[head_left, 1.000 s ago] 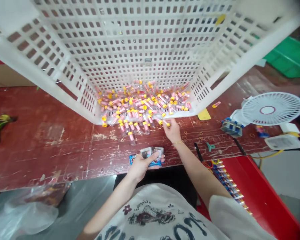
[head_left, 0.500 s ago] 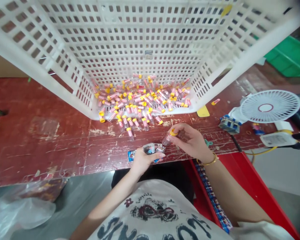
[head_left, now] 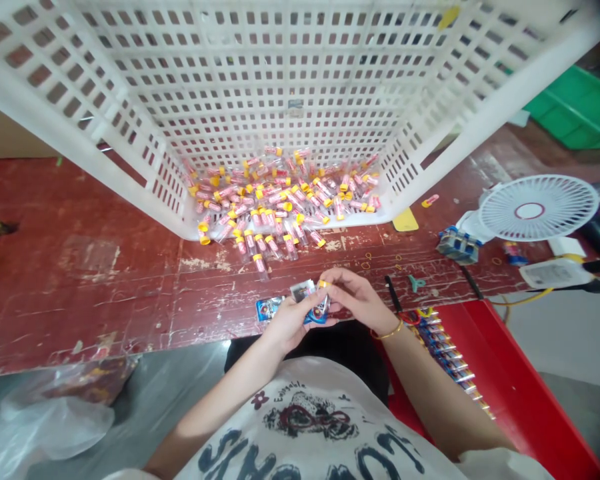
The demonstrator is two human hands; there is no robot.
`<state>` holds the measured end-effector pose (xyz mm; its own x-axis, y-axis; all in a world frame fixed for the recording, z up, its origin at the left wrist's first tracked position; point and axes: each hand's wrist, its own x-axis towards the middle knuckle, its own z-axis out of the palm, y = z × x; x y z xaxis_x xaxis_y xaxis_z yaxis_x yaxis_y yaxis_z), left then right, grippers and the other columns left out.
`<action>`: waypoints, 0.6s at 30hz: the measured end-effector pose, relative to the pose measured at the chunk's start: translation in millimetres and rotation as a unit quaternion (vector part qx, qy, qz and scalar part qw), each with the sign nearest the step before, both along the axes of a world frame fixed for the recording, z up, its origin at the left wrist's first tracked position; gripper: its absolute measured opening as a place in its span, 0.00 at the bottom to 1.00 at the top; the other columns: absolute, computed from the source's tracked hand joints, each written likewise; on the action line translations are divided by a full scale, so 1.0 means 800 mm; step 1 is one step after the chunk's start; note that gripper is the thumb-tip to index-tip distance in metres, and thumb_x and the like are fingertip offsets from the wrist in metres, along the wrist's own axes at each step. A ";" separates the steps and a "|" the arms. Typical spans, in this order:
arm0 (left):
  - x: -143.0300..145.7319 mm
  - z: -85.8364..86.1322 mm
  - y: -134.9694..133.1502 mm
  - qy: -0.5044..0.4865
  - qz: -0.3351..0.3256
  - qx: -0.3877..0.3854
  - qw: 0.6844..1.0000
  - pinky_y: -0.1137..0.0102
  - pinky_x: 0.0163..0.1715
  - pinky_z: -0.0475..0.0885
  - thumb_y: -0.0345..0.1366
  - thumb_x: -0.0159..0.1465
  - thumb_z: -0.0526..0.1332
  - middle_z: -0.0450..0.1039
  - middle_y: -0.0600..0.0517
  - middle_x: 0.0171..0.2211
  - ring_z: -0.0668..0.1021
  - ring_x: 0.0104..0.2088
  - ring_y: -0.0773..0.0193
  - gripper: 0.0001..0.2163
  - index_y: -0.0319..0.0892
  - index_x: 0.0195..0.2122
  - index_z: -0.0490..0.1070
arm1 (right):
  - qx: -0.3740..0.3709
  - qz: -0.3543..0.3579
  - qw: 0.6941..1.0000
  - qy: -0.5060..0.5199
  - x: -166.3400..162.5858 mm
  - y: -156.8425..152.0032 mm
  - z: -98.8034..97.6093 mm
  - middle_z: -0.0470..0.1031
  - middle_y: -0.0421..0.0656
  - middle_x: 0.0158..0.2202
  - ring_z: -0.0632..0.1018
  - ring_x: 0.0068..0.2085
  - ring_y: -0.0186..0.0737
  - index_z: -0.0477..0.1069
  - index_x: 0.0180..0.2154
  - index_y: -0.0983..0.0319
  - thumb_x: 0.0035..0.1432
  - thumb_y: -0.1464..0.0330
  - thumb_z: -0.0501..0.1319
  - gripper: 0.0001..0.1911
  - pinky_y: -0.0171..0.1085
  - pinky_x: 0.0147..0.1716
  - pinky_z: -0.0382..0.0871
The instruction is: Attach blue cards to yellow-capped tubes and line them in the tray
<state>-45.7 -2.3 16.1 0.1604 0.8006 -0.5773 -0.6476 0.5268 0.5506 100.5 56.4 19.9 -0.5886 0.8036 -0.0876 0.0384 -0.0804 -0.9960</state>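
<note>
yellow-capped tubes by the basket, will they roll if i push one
Probably roll: the tubes look round and lie loose on the table. Likely light and slick, being small clear plastic; the right hand pinches one.

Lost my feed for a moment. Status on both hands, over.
Left hand gripping blue-backed packet. Right hand pinching yellow-capped vial against it. Nothing between them; loose vials lie farther off, by white basket.

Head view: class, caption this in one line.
Left hand holds a packet, right hand a yellow-capped tube, before a tilted white basket.
</note>
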 end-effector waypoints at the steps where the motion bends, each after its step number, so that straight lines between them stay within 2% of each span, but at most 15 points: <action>1: 0.001 0.001 0.002 -0.003 0.009 -0.007 1.000 0.67 0.30 0.78 0.40 0.52 0.71 0.79 0.43 0.36 0.81 0.33 0.58 0.17 0.35 0.39 0.76 | 0.012 0.013 1.000 -0.005 -0.001 -0.009 -0.001 0.70 0.43 0.41 0.74 0.40 0.37 0.64 0.42 0.59 0.47 0.61 0.69 0.22 0.37 0.38 0.73; 3: 0.004 0.003 0.006 -0.002 0.022 -0.019 1.000 0.69 0.30 0.78 0.41 0.52 0.71 0.79 0.43 0.35 0.81 0.32 0.59 0.17 0.35 0.38 0.77 | 0.026 0.006 0.999 -0.018 -0.005 -0.025 -0.004 0.67 0.44 0.44 0.75 0.40 0.38 0.57 0.47 0.56 0.39 0.64 0.73 0.36 0.36 0.34 0.75; 4: 0.005 0.004 0.006 0.000 0.021 -0.022 1.000 0.70 0.30 0.78 0.42 0.52 0.70 0.80 0.43 0.34 0.81 0.31 0.60 0.17 0.34 0.37 0.77 | 0.036 -0.014 0.999 -0.027 -0.007 -0.031 -0.006 0.66 0.44 0.44 0.75 0.39 0.38 0.54 0.48 0.55 0.38 0.66 0.73 0.39 0.35 0.32 0.75; 7: 0.004 0.004 0.003 0.013 -0.004 -0.008 1.000 0.74 0.27 0.76 0.42 0.52 0.70 0.80 0.45 0.32 0.81 0.30 0.62 0.17 0.35 0.38 0.77 | 0.094 -0.085 0.991 -0.051 -0.011 -0.040 -0.011 0.64 0.43 0.44 0.74 0.38 0.36 0.53 0.46 0.55 0.42 0.69 0.70 0.33 0.34 0.31 0.74; 9: 0.004 0.003 -0.002 0.025 -0.023 0.003 0.999 0.76 0.25 0.74 0.40 0.52 0.71 0.80 0.46 0.31 0.81 0.29 0.63 0.17 0.36 0.41 0.77 | 0.122 -0.101 0.986 -0.056 -0.011 -0.041 -0.014 0.63 0.43 0.43 0.74 0.38 0.36 0.53 0.46 0.56 0.42 0.71 0.69 0.32 0.34 0.31 0.74; 18: 0.007 0.000 -0.006 0.059 -0.024 0.011 0.998 0.75 0.28 0.75 0.41 0.54 0.69 0.80 0.45 0.34 0.81 0.33 0.61 0.17 0.37 0.42 0.76 | 0.107 -0.125 0.986 -0.034 -0.015 -0.044 -0.021 0.63 0.41 0.41 0.73 0.32 0.31 0.53 0.44 0.56 0.45 0.71 0.66 0.29 0.34 0.29 0.73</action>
